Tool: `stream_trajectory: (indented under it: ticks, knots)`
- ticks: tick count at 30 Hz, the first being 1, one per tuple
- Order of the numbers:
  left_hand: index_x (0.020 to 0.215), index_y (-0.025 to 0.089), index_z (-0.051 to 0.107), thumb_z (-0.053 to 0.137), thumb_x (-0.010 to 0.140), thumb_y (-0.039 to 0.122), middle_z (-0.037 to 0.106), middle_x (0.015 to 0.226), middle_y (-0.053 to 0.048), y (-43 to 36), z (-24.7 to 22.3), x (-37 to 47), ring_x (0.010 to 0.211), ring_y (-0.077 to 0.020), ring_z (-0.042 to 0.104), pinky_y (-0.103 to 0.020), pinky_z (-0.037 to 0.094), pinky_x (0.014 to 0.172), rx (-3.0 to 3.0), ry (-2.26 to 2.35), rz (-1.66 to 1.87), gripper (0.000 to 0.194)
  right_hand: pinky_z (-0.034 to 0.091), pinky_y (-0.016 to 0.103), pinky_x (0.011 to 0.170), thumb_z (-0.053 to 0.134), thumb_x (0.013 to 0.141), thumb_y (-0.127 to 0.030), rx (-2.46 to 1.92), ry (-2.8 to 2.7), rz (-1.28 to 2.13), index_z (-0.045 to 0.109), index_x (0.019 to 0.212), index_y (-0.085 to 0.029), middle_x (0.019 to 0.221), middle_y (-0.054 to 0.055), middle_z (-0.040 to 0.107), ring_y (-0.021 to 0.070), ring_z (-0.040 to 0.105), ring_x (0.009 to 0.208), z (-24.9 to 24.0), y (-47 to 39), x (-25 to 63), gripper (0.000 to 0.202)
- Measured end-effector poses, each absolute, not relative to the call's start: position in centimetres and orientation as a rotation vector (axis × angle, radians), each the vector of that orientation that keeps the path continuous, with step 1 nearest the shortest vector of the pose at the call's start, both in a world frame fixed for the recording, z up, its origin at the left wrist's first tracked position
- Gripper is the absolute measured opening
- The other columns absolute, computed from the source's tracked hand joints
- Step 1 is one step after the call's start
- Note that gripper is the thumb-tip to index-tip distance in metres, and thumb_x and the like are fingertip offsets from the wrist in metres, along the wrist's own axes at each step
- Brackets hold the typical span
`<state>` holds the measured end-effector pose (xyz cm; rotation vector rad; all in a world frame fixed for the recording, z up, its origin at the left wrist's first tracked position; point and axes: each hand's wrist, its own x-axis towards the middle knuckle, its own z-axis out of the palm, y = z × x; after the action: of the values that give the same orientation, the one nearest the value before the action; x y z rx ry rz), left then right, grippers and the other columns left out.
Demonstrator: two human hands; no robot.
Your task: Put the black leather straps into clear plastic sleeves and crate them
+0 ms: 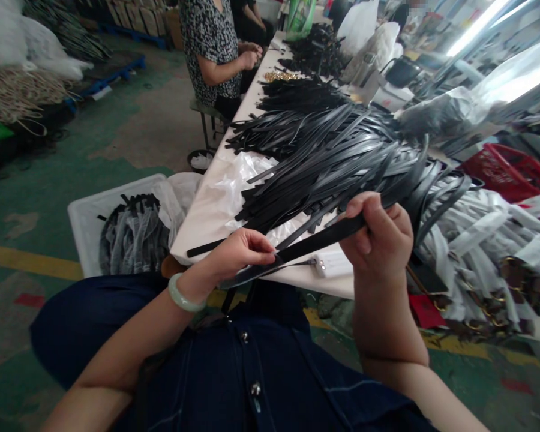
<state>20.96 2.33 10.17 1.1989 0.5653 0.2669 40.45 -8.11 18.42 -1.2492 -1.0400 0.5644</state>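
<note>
A wide black strap [319,241] is stretched between my two hands at the near edge of the table. My left hand [245,249], with a pale bangle on the wrist, pinches its lower end between thumb and fingers. Higher up on the right, my right hand [380,231] is closed round the strap. Just beyond my hands lies a large pile of black straps [337,159], spread over the table [195,225]. A small white box-like object [333,264] with a dark cord rests below the held strap.
White-wrapped straps with metal fittings [490,240] heap up at the right, by a red basket [508,171]. A white bin [83,222] of grey-black straps stands at the left. A person [213,54] sits along the table's far left side.
</note>
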Motion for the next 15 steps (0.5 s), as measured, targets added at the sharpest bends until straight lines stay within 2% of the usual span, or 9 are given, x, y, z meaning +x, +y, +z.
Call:
stream_trajectory:
  ticks: [5, 10, 15]
  knots:
    - [0.065, 0.011, 0.072, 0.088, 0.051, 0.03, 0.067, 0.06, -0.002, 3.2, 11.8, 21.1, 0.055, -0.0099, 0.056, -0.022, 0.043, 0.055, 1.193, 0.564, 0.217, 0.029, 0.025, 0.022, 0.036, 0.055, 0.089, -0.057, -1.257, -1.092, 0.535, 0.063, 0.073, -0.021, 0.036, -0.008, 0.031, 0.0053, 0.027, 0.03, 18.9, -7.4, 40.0, 0.04]
    - [0.063, 0.011, 0.072, 0.088, 0.051, 0.031, 0.067, 0.058, -0.002, 3.6, 12.6, 20.8, 0.054, -0.0095, 0.056, -0.021, 0.042, 0.054, 1.226, 0.562, 0.247, 0.028, 0.017, 0.021, 0.032, 0.06, 0.09, -0.042, -1.207, -1.032, 0.468, 0.066, 0.072, -0.018, 0.04, -0.007, 0.04, 0.0044, 0.03, 0.03, 17.7, -7.0, 38.7, 0.031]
    - [0.071, 0.011, 0.075, 0.081, 0.062, 0.029, 0.072, 0.067, -0.006, 4.1, 12.8, 20.1, 0.059, -0.0125, 0.061, -0.023, 0.046, 0.058, 1.38, 0.603, 0.303, 0.021, 0.027, 0.022, 0.032, 0.068, 0.084, -0.031, -1.266, -1.053, 0.155, 0.072, 0.078, -0.017, 0.046, -0.004, 0.053, 0.0075, 0.043, 0.035, 18.5, -7.2, 38.3, 0.016]
